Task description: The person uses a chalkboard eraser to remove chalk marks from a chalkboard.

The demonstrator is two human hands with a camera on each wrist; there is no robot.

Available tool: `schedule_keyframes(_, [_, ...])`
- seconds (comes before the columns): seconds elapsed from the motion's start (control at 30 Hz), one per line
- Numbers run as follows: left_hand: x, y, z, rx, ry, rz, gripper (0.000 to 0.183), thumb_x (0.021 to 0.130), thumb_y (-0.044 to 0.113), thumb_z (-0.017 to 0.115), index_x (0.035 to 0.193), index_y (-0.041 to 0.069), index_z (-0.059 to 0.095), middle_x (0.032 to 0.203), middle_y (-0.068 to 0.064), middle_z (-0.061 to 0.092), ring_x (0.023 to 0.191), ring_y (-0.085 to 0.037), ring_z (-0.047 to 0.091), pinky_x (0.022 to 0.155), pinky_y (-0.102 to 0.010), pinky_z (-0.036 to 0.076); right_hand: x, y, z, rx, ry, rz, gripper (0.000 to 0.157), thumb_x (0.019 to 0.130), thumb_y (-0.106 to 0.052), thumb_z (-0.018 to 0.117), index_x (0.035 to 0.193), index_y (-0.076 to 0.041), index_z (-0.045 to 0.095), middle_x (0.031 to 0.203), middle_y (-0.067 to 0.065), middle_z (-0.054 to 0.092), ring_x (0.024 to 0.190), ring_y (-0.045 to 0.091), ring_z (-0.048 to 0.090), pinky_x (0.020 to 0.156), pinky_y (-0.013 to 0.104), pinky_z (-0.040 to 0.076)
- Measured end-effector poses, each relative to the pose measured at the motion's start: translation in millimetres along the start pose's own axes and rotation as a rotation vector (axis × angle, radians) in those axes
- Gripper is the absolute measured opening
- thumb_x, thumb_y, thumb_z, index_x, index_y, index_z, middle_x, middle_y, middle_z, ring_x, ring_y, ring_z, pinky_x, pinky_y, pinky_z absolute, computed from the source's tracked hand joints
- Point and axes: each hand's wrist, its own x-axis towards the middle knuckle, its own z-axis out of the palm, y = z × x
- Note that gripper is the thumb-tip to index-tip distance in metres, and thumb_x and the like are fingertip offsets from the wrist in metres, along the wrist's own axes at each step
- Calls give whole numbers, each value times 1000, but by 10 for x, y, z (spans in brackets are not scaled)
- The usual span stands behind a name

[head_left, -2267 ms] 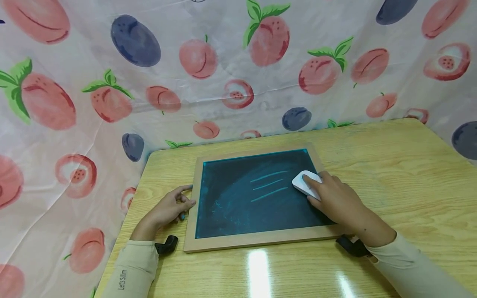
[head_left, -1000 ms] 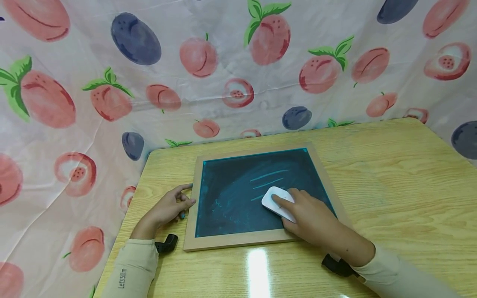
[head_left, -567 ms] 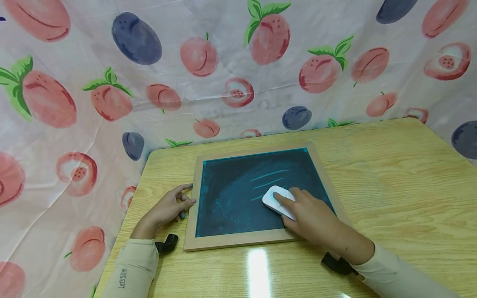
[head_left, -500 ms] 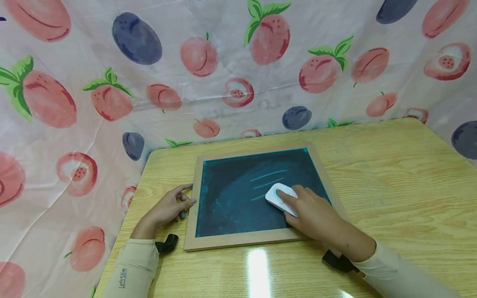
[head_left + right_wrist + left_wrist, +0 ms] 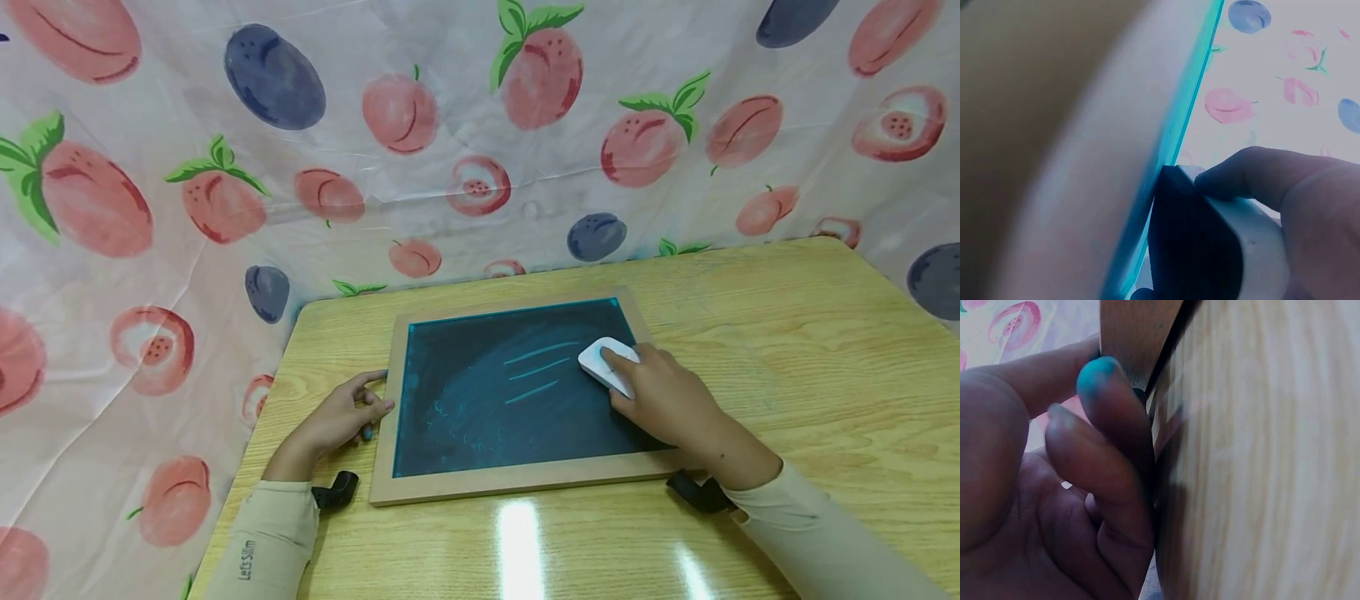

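A wood-framed chalkboard (image 5: 517, 481) lies flat on the table. Three blue chalk lines (image 5: 536, 372) slant across its middle, with faint chalk smears lower left. My right hand (image 5: 667, 396) grips a white eraser (image 5: 609, 367) at the right ends of the lines, forefinger laid over its top. In the right wrist view, the eraser (image 5: 1266, 262) shows a dark underside layer. My left hand (image 5: 341, 417) rests at the board's left side, thumb and forefinger tips against the frame (image 5: 1132, 331). Its other fingers (image 5: 1091, 459) are loosely curled beside the table surface, one tip stained blue.
The wood-grain table (image 5: 795, 358) extends right of and in front of the board. A fruit-print cloth (image 5: 555, 200) hangs behind and to the left. Black wrist cameras sit under the left wrist (image 5: 336, 492) and right wrist (image 5: 701, 492).
The right hand with the eraser has swept left and down, then back up and right. The lowest chalk line is now shorter at its right end. The left hand has stayed put.
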Motion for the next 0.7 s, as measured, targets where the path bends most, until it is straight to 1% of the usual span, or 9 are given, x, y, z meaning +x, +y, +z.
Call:
schedule_keyframes(0.17, [5, -14, 5, -14, 3, -15, 68, 100, 29, 63, 156, 10, 30, 94, -9, 57, 63, -20, 53, 52, -32, 49, 8, 14, -21, -8, -16, 13, 54, 88, -20, 72, 139, -7, 60, 111, 32, 59, 80, 29, 56, 52, 36, 48])
schedule_keyframes(0.4, [5, -1, -1, -17, -4, -12, 68, 101, 29, 63, 157, 10, 29, 95, -9, 57, 63, -19, 53, 52, -32, 48, 7, 14, -28, -11, -20, 10, 54, 89, -19, 71, 139, -6, 59, 112, 32, 58, 81, 31, 57, 54, 38, 49])
schedule_keyframes(0.6, [-3, 12, -8, -15, -16, -4, 69, 101, 29, 62, 157, 8, 27, 95, -9, 57, 62, -18, 52, 52, -31, 47, -5, -8, -33, -27, 3, -19, 52, 89, -19, 70, 138, -6, 60, 114, 33, 58, 85, 34, 58, 57, 42, 51])
schedule_keyframes(0.7, [0, 15, -6, -15, -11, -15, 69, 101, 29, 62, 157, 9, 28, 95, -8, 57, 61, -17, 52, 52, -31, 47, -4, -37, -16, -26, 12, -41, 51, 89, -18, 71, 137, -6, 61, 113, 32, 59, 85, 33, 58, 57, 42, 50])
